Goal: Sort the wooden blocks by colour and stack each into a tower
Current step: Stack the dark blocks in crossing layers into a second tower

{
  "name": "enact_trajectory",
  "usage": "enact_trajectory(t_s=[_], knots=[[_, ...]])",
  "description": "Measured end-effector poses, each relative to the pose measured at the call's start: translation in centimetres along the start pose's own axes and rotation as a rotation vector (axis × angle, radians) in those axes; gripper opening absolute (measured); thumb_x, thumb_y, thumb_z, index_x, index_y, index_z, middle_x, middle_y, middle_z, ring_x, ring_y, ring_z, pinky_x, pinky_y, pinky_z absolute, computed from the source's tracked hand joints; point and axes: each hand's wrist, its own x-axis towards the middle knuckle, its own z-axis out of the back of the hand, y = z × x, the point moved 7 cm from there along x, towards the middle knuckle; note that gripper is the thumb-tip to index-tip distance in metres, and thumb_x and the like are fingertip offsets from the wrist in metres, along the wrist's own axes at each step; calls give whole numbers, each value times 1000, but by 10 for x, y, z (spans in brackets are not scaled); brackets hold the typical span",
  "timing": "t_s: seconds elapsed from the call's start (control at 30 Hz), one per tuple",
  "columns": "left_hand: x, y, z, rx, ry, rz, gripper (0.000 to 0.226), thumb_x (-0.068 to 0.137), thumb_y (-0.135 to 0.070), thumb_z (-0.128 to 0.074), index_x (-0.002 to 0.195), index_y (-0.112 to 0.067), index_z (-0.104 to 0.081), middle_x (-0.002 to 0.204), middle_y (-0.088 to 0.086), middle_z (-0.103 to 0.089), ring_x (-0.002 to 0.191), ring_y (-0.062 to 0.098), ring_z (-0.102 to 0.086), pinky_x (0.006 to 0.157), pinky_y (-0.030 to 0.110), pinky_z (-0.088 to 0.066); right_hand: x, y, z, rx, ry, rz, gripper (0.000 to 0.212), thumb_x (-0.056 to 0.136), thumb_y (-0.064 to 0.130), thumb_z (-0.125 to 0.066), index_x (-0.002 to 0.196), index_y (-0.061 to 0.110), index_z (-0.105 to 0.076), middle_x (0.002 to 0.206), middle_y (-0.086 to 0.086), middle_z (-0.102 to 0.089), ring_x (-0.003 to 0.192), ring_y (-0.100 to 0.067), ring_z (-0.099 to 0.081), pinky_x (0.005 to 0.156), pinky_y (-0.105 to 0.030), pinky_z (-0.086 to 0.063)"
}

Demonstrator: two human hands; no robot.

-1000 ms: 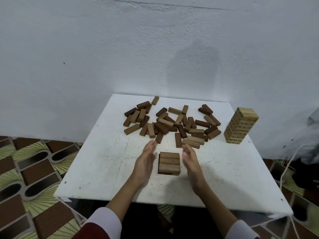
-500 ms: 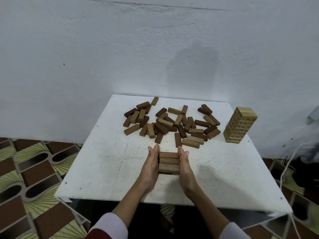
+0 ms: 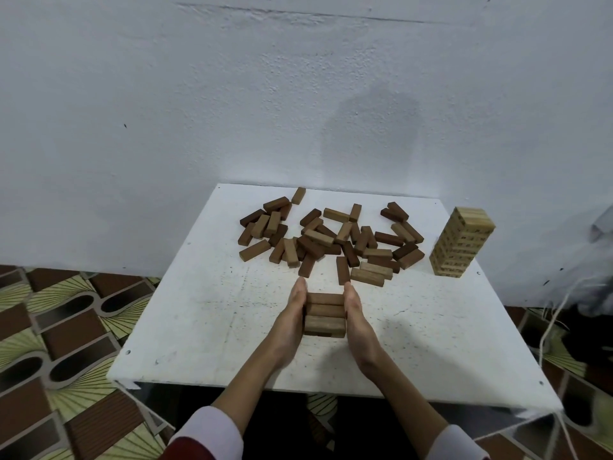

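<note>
The white table [image 3: 205, 313] holds mid-brown and dark-brown loose blocks [image 3: 331, 239]; right of them stands a pale yellow tower [image 3: 462, 242]. The floor tiles [image 3: 59, 330] show brown-and-green fan patterns.

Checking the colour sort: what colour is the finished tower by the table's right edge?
Pale, light yellowish wood; the tower shows in the head view.

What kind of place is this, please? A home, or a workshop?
Probably a room in a home, though I cannot be sure. A small white table stands against a plain painted wall, the floor has patterned tiles, and toy wooden blocks lie on the table.
</note>
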Motion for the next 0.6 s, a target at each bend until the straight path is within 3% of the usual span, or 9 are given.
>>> enact_trajectory(t_s=[0.03, 0.07, 0.17, 0.23, 0.37, 0.6], knots=[[2, 0, 2, -62, -20, 23, 66, 91, -45, -48, 148, -26, -20, 151, -8, -29, 130, 5, -37, 95, 20, -39, 2, 0, 3, -34, 6, 3, 90, 78, 70, -48, 149, 28, -14, 149, 13, -19, 136, -6, -21, 113, -30, -25], [3, 0, 8, 44, 4, -28, 77, 86, -37, -61, 148, -29, -16, 154, -9, -21, 135, 8, -30, 96, 22, -39, 3, 0, 7, -109, 44, 8, 94, 72, 58, -60, 149, 26, -16, 145, 14, -21, 132, -6, -23, 106, -23, -30], [6, -2, 22, 385, 85, -51, 112, 69, -21, -83, 148, -35, -4, 150, -14, -20, 138, 5, -18, 105, 16, -29, 6, 0, 19, -375, 103, 32, 103, 61, 38, -72, 146, 25, -16, 145, 11, -27, 132, -5, -26, 98, -14, -24], [9, -5, 23, 538, 124, -65, 119, 66, -16, -85, 147, -37, -1, 150, -13, -24, 137, 5, -22, 104, 15, -26, 8, -2, 23, -490, 136, 52, 105, 60, 33, -74, 146, 28, -14, 148, 8, -29, 135, -8, -27, 102, -17, -22], [18, -11, 22, 733, 155, -84, 124, 60, -24, -88, 148, -37, -1, 143, -14, -32, 130, 8, -32, 107, 28, -33, 12, 2, 22, -572, 163, 60, 109, 60, 31, -76, 147, 31, -11, 143, 11, -32, 132, -9, -28, 107, -26, -26], [25, -18, 18, 871, 187, -118, 122, 62, -21, -87, 147, -35, 0, 125, -10, -39, 120, 11, -39, 104, 30, -37, 12, 10, 20, -658, 160, 110, 98, 71, 16, -78, 146, 28, -16, 125, 12, -36, 124, -11, -32, 106, -31, -34]])
